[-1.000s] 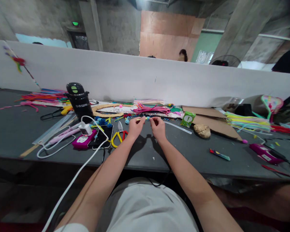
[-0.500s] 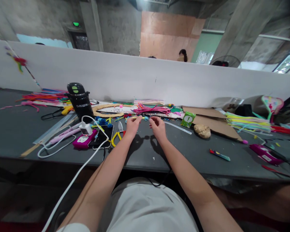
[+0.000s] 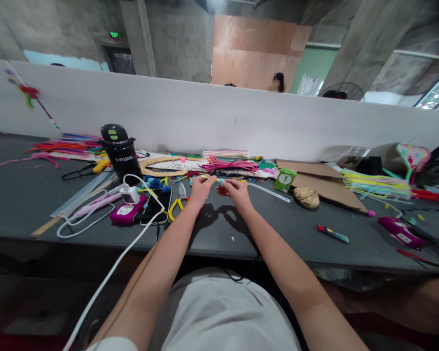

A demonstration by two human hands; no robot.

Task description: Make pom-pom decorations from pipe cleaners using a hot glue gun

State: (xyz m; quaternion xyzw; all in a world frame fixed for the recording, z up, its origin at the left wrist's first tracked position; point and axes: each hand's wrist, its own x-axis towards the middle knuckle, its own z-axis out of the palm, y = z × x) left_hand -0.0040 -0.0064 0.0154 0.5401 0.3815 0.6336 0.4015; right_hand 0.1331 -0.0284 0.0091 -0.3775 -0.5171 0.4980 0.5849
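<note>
Above the middle of the dark table, my left hand (image 3: 202,190) pinches a thin yellow and light-blue fuzzy piece (image 3: 220,181), which looks like a pipe cleaner. My right hand (image 3: 237,191) closes its fingertips on the light-blue end of the same piece. A little yellow shows just beyond the right fingers; whether it belongs to that piece I cannot tell. Yellow-handled pliers (image 3: 176,207) lie just left of my left hand, beside a dark phone (image 3: 157,207). To the right of my right hand rests a clear glue stick (image 3: 269,192).
Behind the hands lie pink pipe cleaners (image 3: 229,165). A black bottle (image 3: 119,156), a purple power strip (image 3: 128,212) and a white cable (image 3: 122,256) are at left. Rightward are a green packet (image 3: 284,180), a stone-like lump (image 3: 306,198), cardboard (image 3: 325,187) and a cutter (image 3: 332,233).
My right hand has moved slightly left, and its fingers now meet the light-blue part of the fuzzy piece. My left hand stays nearly in place.
</note>
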